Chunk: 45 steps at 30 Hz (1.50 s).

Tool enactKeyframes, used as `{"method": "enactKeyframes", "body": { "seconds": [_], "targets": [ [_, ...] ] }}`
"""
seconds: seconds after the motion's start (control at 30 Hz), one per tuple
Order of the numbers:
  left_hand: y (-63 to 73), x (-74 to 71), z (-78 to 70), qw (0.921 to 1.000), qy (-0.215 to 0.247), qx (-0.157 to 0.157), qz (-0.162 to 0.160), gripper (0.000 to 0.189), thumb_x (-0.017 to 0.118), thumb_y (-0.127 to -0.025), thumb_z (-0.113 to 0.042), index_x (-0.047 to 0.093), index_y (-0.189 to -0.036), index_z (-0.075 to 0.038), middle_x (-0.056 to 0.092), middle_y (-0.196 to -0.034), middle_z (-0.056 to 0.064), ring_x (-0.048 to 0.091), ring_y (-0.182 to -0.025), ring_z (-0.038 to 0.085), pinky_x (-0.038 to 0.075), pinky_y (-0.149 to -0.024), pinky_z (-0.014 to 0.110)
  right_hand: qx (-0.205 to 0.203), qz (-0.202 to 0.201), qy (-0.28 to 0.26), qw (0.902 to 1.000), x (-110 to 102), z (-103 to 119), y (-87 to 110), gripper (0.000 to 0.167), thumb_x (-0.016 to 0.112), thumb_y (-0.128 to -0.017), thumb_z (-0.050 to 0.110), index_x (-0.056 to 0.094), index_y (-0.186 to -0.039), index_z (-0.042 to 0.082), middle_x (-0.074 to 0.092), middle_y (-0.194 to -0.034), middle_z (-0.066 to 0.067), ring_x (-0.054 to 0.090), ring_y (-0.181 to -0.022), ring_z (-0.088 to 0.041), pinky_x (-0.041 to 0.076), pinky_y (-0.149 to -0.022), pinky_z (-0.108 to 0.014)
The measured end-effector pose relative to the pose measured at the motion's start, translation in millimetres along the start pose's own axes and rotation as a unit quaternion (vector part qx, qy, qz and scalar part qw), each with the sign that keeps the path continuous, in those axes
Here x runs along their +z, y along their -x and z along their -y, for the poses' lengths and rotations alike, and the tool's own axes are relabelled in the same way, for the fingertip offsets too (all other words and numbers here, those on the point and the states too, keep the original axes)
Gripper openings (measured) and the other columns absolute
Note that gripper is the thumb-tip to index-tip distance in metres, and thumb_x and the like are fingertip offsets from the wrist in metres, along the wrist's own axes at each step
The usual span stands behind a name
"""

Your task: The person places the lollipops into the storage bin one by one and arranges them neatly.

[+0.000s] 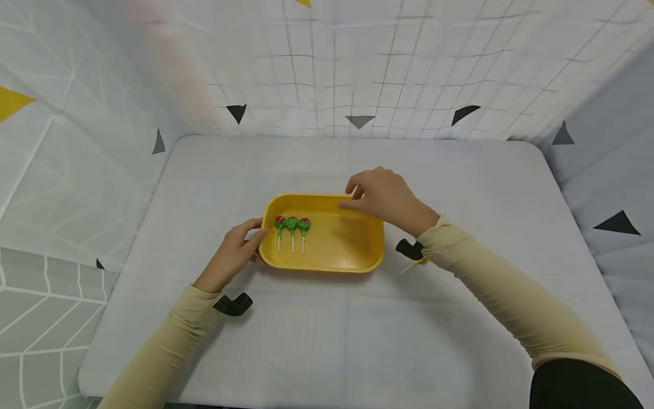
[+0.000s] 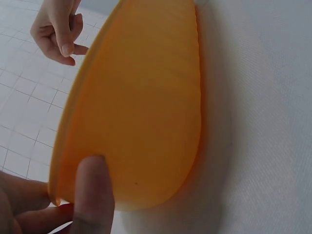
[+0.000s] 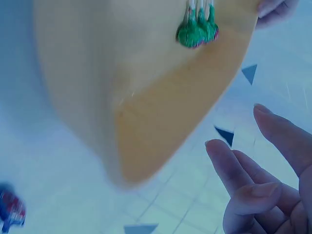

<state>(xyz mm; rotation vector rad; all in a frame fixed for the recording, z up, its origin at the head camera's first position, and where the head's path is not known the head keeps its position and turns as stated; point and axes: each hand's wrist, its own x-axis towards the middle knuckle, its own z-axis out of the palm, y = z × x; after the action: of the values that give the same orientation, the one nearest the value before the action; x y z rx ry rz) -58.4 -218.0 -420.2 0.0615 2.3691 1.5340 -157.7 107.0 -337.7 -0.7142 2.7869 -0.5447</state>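
Note:
A yellow tray [image 1: 352, 241] lies in the middle of the head view. Three lollipops [image 1: 292, 224] in green wrappers stand in a row on its left side, their white sticks pointing toward me. My left hand [image 1: 230, 255] grips the tray's left end; in the left wrist view the thumb [image 2: 93, 195] lies across the wall and the other fingers are around the rim. Over the far right rim hovers my right hand [image 1: 385, 196], its fingers loosely bent and apart. Nothing is between them in the right wrist view.
Beside the tray's right end, a yellow lollipop [image 1: 420, 261] is partly covered by the right sleeve. Several white stick ends show behind that wrist. A lollipop with a red and blue wrapper [image 3: 12, 207] appears at the right wrist view's edge. White patterned curtains [image 1: 332, 68] surround the table [image 1: 306, 341].

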Motion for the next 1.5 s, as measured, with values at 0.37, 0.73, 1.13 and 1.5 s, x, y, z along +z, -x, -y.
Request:
{"method": "enactKeyframes", "body": {
  "seconds": [0.37, 0.73, 1.13, 1.5],
  "targets": [
    [1.3, 0.0, -1.6, 0.9999, -0.006, -0.013, -0.001, 0.05, 0.047, -0.112, -0.026, 0.041, -0.155, -0.001, 0.06, -0.135, 0.03, 0.072, -0.071, 0.031, 0.064, -0.071, 0.033, 0.016, 0.005, 0.0, 0.9999, -27.9, -62.1, 15.2, 0.036, 0.081, -0.091, 0.035, 0.076, -0.117, 0.01, 0.079, -0.107, -0.009, 0.072, -0.099, -0.028, 0.06, -0.087, -0.047],
    [1.3, -0.1, -3.0, 0.9998, -0.012, -0.016, -0.001, 0.049, 0.047, -0.112, -0.025, 0.042, -0.155, -0.002, 0.061, -0.132, 0.03, 0.072, -0.07, 0.029, 0.064, -0.071, 0.031, 0.034, 0.137, 0.097, 0.9852, -7.2, -108.1, 14.8, 0.031, 0.075, -0.09, 0.005, 0.074, -0.121, 0.007, 0.073, -0.12, -0.012, 0.065, -0.108, -0.032, 0.058, -0.093, -0.053],
    [0.3, 0.8, -3.8, 0.9999, -0.005, -0.015, -0.002, 0.048, 0.047, -0.112, -0.023, 0.042, -0.155, -0.001, 0.061, -0.134, 0.03, 0.072, -0.07, 0.032, 0.064, -0.07, 0.032, 0.03, 0.143, 0.089, 0.9853, 5.4, -112.4, 4.8, 0.025, 0.074, -0.092, 0.007, 0.076, -0.116, 0.008, 0.074, -0.114, -0.01, 0.067, -0.1, -0.028, 0.059, -0.092, -0.051],
    [-0.7, 1.0, -0.8, 1.0, 0.001, -0.01, -0.002, 0.048, 0.048, -0.112, -0.024, 0.043, -0.154, -0.002, 0.059, -0.137, 0.03, 0.072, -0.07, 0.03, 0.064, -0.069, 0.032, 0.041, 0.116, 0.088, 0.9885, 12.4, -116.4, -2.0, 0.02, 0.077, -0.094, 0.03, 0.075, -0.102, 0.011, 0.073, -0.095, -0.005, 0.065, -0.082, -0.021, 0.059, -0.075, -0.041]
  ]
}}
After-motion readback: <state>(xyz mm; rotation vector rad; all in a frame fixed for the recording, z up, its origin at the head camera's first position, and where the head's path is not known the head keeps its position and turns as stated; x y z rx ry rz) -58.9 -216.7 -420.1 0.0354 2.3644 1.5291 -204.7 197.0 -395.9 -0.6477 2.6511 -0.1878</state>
